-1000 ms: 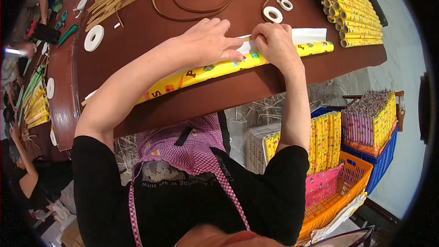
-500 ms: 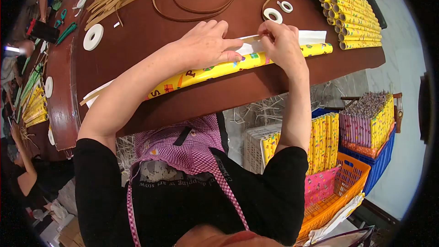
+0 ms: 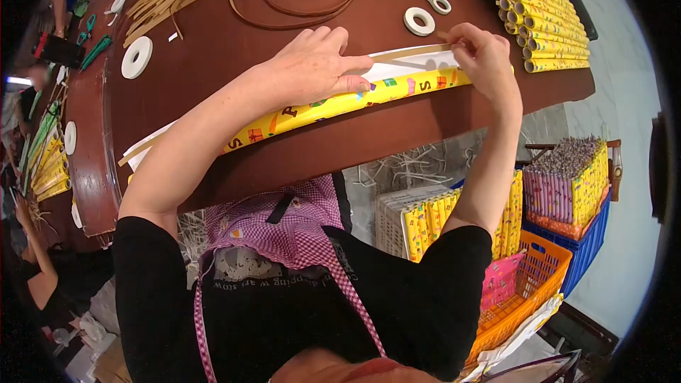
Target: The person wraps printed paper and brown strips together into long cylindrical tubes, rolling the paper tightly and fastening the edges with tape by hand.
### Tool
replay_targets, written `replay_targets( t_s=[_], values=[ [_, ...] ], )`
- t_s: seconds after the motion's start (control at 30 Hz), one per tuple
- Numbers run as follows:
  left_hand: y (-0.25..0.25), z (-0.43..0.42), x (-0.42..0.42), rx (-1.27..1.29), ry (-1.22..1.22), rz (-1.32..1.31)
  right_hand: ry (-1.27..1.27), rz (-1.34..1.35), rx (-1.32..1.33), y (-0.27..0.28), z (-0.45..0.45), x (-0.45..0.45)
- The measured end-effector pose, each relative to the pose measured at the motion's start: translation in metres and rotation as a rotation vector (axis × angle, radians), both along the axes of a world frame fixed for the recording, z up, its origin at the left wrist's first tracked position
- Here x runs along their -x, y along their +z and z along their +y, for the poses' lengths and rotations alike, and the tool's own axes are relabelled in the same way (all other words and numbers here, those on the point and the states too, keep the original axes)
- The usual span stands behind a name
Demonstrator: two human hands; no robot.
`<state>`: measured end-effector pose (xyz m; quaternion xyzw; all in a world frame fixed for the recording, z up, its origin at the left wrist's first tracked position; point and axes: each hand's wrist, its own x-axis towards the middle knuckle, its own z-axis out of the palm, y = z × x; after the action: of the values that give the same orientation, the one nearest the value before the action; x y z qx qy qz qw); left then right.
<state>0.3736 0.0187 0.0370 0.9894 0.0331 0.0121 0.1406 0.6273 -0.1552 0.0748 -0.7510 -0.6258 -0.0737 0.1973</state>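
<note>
1. The brown table [image 3: 213,42] lies before you; your work rests along its near edge.
2. The yellow paper roll [image 3: 397,91] lies on it, long axis slanting across your body; its left end is nearer you, its right end farther off; your left forearm covers part of it.
3. The white paper flap [image 3: 404,69] shows along the roll's far side, broadest between your hands.
4. The tan strip [image 3: 411,51] runs along the flap's far edge, roughly in line with the roll; from your right-hand fingertips it leads leftward, and its left tip shows beyond your left forearm; whether it runs on past the right fingers you cannot tell.
5. Your left hand [image 3: 319,67] lies palm down, fingers loosely spread and not clasping; its thumb bears on the roll, its forefinger beside the strip.
6. Your right hand [image 3: 489,60] is nearer the roll's right end; thumb and fingertips look pinched together on the strip, little gap between.
7. The larger tape ring [image 3: 409,23] sits just beyond, the smaller tape ring [image 3: 433,4] beside it.
</note>
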Motion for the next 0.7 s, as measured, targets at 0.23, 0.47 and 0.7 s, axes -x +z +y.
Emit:
replay_targets(
  t_s=[0.23, 0.47, 0.7],
  values=[
    [-0.001, 0.000, 0.000, 0.001, 0.006, 0.003, -0.113, 0.072, 0.077, -0.006, -0.006, -0.007],
    [-0.003, 0.001, 0.000, 0.013, 0.013, -0.011, -0.249, 0.107, 0.149, -0.020, -0.001, -0.008],
    [-0.005, 0.001, 0.001, 0.003, 0.010, -0.041, -0.303, 0.087, 0.205, -0.028, 0.009, -0.008]
  ],
)
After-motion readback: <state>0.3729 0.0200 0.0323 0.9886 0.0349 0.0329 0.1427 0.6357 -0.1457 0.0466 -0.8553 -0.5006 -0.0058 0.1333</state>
